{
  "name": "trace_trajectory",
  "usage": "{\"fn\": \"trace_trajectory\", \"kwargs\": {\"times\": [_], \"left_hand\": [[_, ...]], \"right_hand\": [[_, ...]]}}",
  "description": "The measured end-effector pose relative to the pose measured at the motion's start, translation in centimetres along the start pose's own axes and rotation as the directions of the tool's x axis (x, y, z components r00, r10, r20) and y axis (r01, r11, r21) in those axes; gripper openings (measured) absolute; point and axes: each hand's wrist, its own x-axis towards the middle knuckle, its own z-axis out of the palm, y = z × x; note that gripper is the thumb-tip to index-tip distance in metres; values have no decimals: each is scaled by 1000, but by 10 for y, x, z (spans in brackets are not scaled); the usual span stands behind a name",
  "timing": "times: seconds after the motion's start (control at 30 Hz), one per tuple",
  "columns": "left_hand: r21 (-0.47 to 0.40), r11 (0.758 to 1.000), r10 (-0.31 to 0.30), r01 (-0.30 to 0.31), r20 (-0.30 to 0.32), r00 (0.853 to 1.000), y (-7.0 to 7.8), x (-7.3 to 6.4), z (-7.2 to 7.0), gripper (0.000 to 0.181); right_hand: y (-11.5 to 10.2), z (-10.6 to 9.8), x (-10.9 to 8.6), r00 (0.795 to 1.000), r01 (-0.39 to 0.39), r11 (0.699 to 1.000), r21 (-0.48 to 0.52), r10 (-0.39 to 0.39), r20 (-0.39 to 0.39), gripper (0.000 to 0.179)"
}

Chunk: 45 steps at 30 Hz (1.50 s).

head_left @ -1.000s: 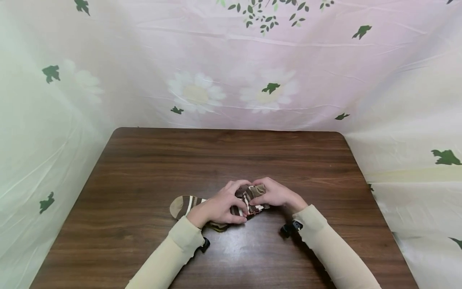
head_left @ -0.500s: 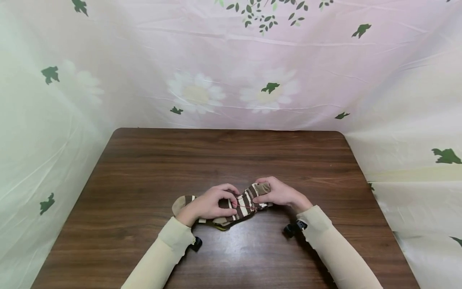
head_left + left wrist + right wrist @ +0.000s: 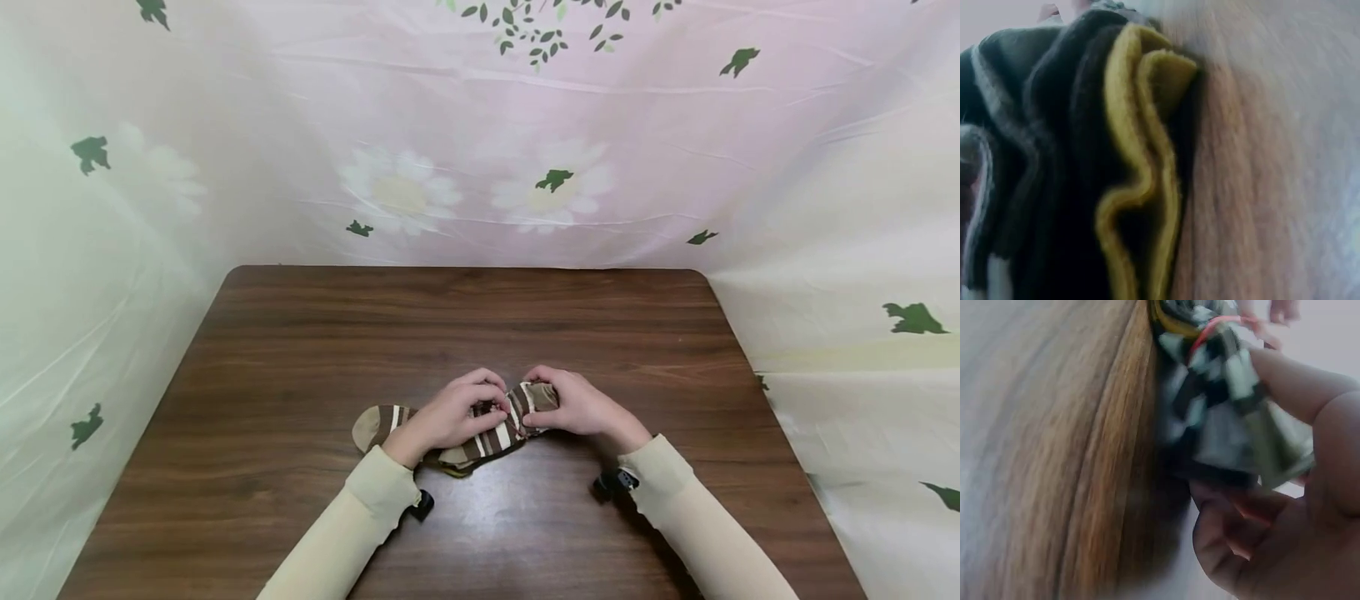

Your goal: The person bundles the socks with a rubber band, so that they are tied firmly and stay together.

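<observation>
A bundle of brown, tan and white striped socks (image 3: 480, 450) lies on the table, with a tan rounded sock end (image 3: 367, 427) sticking out at the left. Over the middle of the bundle, my left hand (image 3: 459, 410) has its fingers curled at a thin pinkish-red rubber band (image 3: 1219, 324), which wraps the socks. My right hand (image 3: 588, 406) grips the bundle's right end between thumb and fingers. Folded mustard-yellow edges (image 3: 1163, 125) show low in the stack in the left wrist view. Part of the bundle is hidden under my left hand.
The brown wood-grain table (image 3: 315, 350) extends around the socks to rounded far corners. A pale curtain (image 3: 480, 125) printed with leaves and flowers encloses the back and sides. Small black cameras sit at both wrists (image 3: 422, 504).
My left hand drew left, stretching a red strand across the socks, then came back right toward my right hand. My right hand keeps hold of the right end, shifting slightly.
</observation>
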Motion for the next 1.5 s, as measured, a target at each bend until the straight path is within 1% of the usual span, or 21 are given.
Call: {"fn": "trace_trajectory", "kwargs": {"times": [0.13, 0.2, 0.23, 0.27, 0.33, 0.4, 0.43, 0.47, 0.5, 0.57, 0.67, 0.73, 0.83, 0.93, 1.0, 1.07, 1.17, 1.23, 1.33, 1.43, 1.5], "left_hand": [[15, 998, -54, 55, -21, 998, 1, 0, 1, 21], [40, 994, -98, 99, -17, 995, 2, -1, 0, 25], [49, 991, -120, 121, -15, 993, 3, -1, 0, 26], [51, 989, -139, 139, -14, 990, 3, -1, 0, 27], [60, 983, -175, 175, -14, 985, 3, -1, 1, 29], [73, 974, -215, 215, -7, 977, 4, -1, 2, 30], [84, 968, -235, 235, -1, 972, 5, 0, 2, 31], [103, 963, -252, 250, 7, 968, 5, 1, 3, 32], [130, 955, -271, 266, 17, 963, 6, 2, 3, 33], [191, 939, -299, 286, 42, 953, 9, 4, 3, 37], [280, 917, -315, 284, 74, 946, 13, 5, 4, 46], [317, 906, -320, 279, 81, 944, 15, 5, 5, 50], [344, 896, -324, 280, 77, 943, 17, 5, 6, 53], [362, 891, -323, 274, 81, 943, 19, 6, 6, 53], [371, 887, -329, 274, 93, 940, 20, 7, 6, 54], [376, 884, -338, 277, 106, 935, 20, 7, 7, 55], [377, 880, -352, 287, 115, 929, 20, 6, 7, 53], [373, 881, -353, 290, 112, 929, 19, 5, 8, 51], [363, 887, -343, 286, 102, 934, 17, 4, 9, 48], [346, 896, -332, 280, 99, 938, 16, 5, 10, 45], [334, 901, -324, 275, 102, 940, 14, 5, 11, 42]], "right_hand": [[-7, -3, -8, 993, -20, 993, -115, 7, -114, 56], [-11, -6, -11, 981, -18, 989, -147, -11, -195, 53], [-13, -6, -11, 968, -1, 987, -160, -40, -249, 48], [-15, -5, -12, 949, 40, 986, -161, -88, -304, 40], [-22, -3, -12, 910, 152, 976, -154, -199, -363, 24], [-30, 3, -11, 883, 260, 953, -158, -301, -361, 13], [-34, 7, -10, 881, 293, 942, -161, -332, -337, 13], [-38, 10, -9, 892, 306, 939, -158, -340, -297, 13], [-41, 14, -9, 910, 292, 942, -168, -327, -253, 12], [-45, 21, -8, 942, 236, 947, -220, -278, -189, 15], [-48, 28, -9, 969, 165, 941, -295, -211, -130, 22], [-50, 31, -10, 975, 154, 926, -344, -199, -99, 24], [-54, 33, -11, 975, 162, 904, -397, -209, -78, 21], [-55, 35, -13, 972, 163, 900, -403, -216, -90, 14], [-54, 34, -14, 973, 164, 917, -364, -212, -95, 12], [-52, 32, -14, 976, 171, 944, -283, -202, -84, 12], [-48, 27, -14, 984, 165, 981, -100, -170, -46, 13], [-45, 23, -14, 988, 151, 988, 40, -151, -17, 14], [-42, 20, -15, 990, 131, 967, 217, -139, 18, 12], [-35, 21, -14, 986, 135, 919, 371, -163, 43, 13], [-31, 22, -13, 981, 144, 884, 444, -185, 50, 14]]}}
